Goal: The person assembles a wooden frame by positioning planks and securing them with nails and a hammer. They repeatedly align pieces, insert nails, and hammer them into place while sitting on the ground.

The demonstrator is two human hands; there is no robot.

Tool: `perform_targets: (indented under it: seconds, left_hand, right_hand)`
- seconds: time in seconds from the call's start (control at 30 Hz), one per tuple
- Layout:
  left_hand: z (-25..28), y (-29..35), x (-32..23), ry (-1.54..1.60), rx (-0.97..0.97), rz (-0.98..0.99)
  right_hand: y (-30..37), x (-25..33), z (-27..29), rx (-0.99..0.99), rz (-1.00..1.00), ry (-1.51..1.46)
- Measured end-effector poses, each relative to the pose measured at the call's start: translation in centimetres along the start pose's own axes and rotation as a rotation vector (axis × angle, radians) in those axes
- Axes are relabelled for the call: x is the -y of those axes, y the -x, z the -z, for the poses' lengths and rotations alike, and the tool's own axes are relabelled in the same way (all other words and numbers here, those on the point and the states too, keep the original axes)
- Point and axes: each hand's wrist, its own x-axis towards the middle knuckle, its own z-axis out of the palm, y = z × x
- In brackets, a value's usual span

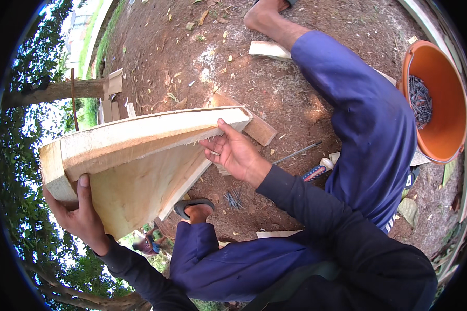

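Observation:
A wooden frame (pixel 145 135) of pale, rough-sawn planks, with a flat wooden panel (pixel 132 181) set in it, tilts up on the left. My left hand (pixel 80 215) is closed round its near left corner, thumb on the plank's lower edge and the other fingers partly hidden behind the wood. Close to the frame's far right end, my right hand (pixel 236 155) has its palm showing and fingers apart. Its thumb tip touches the plank; its fingertips are by the splintered lower edge. Beneath that end lies a short board (pixel 259 129) on the ground.
An orange bucket (pixel 441 129) with many nails (pixel 419 101) stands at the right. Loose nails (pixel 233 199), a thin metal rod (pixel 298 151), a striped handle (pixel 314 172) and wood offcuts (pixel 269 50) lie on the dirt round my legs. Another person (pixel 149 244) is in the background.

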Motion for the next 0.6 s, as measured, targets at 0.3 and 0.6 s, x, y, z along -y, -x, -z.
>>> perform_targets:
  seconds: [0.3,0.6]
  left_hand:
    - [0.36,0.22,0.26,-0.007,0.014,-0.027]
    - [-0.07,0.21,-0.40,-0.014,-0.015,-0.015]
  right_hand:
    - [-0.02,-0.14,0.19,0.019,0.028,-0.013]
    - [-0.21,-0.03,0.63,0.061,0.036,0.002]
